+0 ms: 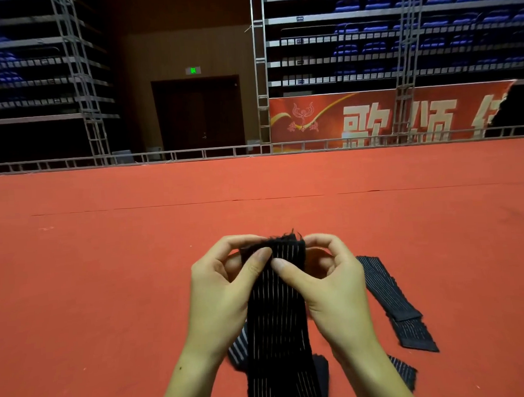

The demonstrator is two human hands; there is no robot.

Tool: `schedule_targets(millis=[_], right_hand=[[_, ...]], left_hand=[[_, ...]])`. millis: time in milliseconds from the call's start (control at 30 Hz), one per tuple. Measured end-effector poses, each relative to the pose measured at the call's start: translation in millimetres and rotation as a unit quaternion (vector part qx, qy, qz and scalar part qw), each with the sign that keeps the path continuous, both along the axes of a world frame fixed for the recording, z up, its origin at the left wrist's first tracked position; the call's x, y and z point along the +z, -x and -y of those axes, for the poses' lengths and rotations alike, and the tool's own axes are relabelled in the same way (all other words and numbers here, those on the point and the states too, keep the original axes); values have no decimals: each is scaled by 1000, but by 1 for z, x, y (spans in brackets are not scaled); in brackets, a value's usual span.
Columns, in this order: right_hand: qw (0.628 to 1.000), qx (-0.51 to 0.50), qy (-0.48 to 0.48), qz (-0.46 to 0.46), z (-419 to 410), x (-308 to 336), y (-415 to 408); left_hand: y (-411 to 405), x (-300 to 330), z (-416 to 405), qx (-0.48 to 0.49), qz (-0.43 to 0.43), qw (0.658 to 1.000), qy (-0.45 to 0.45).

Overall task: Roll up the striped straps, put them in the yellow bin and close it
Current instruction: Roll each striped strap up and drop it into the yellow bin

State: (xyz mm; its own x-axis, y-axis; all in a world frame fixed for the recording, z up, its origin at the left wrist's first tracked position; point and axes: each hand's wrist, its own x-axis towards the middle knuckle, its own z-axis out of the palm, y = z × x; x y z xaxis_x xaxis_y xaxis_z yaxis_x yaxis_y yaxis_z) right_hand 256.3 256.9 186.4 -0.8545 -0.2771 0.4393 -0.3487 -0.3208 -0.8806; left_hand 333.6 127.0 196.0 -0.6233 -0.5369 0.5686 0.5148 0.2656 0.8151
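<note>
Above the red carpet [106, 267], your left hand [220, 294] and right hand [335, 288] pinch the first striped strap's [276, 319] frayed end; rolling barely begun, another strap [390, 294] waits, no bin visible.

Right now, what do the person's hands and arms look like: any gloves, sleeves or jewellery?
Both are bare. The left hand and right hand wear no gloves, rings or watch, and no sleeves show on the forearms up to the frame's edge. Nails are short and unpainted. A small dark mark sits on the left forearm.
</note>
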Motion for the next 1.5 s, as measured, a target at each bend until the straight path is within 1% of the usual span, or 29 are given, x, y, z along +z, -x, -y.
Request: schedule_targets(millis=[67, 167, 233, 333, 400, 467, 600, 867, 933, 1000, 1100, 1167, 1267, 1367, 1500], right_hand=[[999, 26, -23, -19, -8, 3, 3], [990, 66, -79, -100, -22, 9, 12], [986, 85, -83, -120, -25, 9, 16], [987, 101, -66, -110, -26, 6, 19], [987, 98, -64, -114, -27, 2, 20], [988, 95, -57, -112, -27, -2, 21], [990, 91, -36, -103, -26, -6, 16], [988, 137, -22, -64, -32, -9, 7], [987, 152, -23, -51, -35, -8, 4], [983, 167, -49, -51, -41, -7, 3], [978, 187, -77, -53, -48, -2, -1], [980, 173, -76, -54, -52, 0, -2], [983, 143, -86, -77, -55, -2, -4], [981, 114, -103, -117, -56, -5, -11], [979, 73, -108, -158, -56, -6, -23]], left_hand=[[-1, 0, 4, 5, 3, 1000, 25], [-4, 3, 7, -15, 9, 998, 60], [-7, 2, 8, -25, 11, 997, 77], [-12, -1, 7, -47, 24, 996, 73], [-16, -3, 4, -60, 49, 996, 37], [-19, -4, 1, -52, 79, 995, 9], [-24, -4, -2, -33, 113, 993, 9], [-31, -8, -3, -57, 95, 994, -2], [-33, -9, -4, -58, 87, 995, 8], [-35, -10, -6, -51, 73, 996, 17], [-39, -11, -9, -23, 52, 996, 68], [-43, -12, -12, -23, 41, 995, 89], [-50, -13, -16, -33, 38, 995, 89], [-59, -13, -19, -49, 54, 995, 61], [-67, -11, -27, -33, 89, 995, 20]])
